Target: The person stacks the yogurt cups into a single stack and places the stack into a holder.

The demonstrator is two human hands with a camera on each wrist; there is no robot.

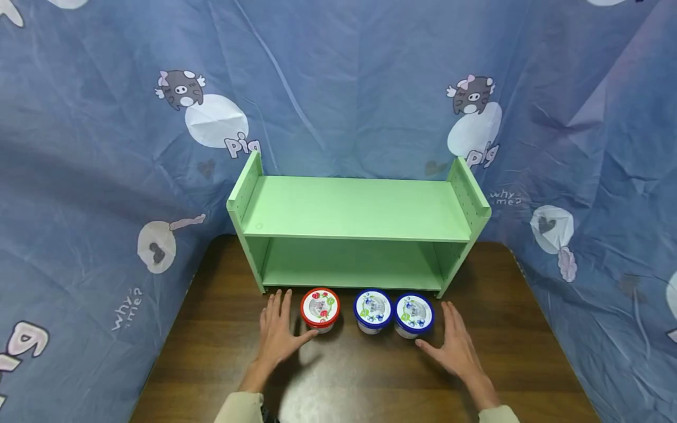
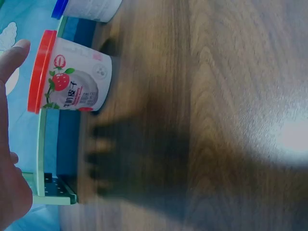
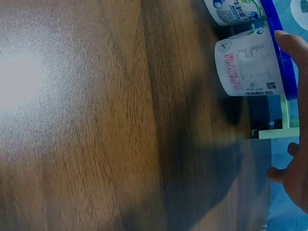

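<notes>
Three lidded yogurt cups stand upright in a row on the wooden table. The leftmost is a red-lidded strawberry yogurt cup [image 1: 320, 308]; its printed side shows in the left wrist view. My left hand [image 1: 278, 332] spreads around its left and near side, fingers extended, thumb close to the cup. To the right are a blue-lidded blueberry yogurt cup [image 1: 372, 310] and, beside it, a second blue-lidded yogurt cup [image 1: 414, 314]. My right hand [image 1: 456, 346] is spread at that last cup's right, its thumb near the lid. Neither hand grips anything.
Behind the cups stands a light green two-tier shelf [image 1: 359, 208] with raised side panels. A blue curtain [image 1: 338, 88] printed with cartoon pigs hangs behind and along both sides of the table [image 1: 365, 382].
</notes>
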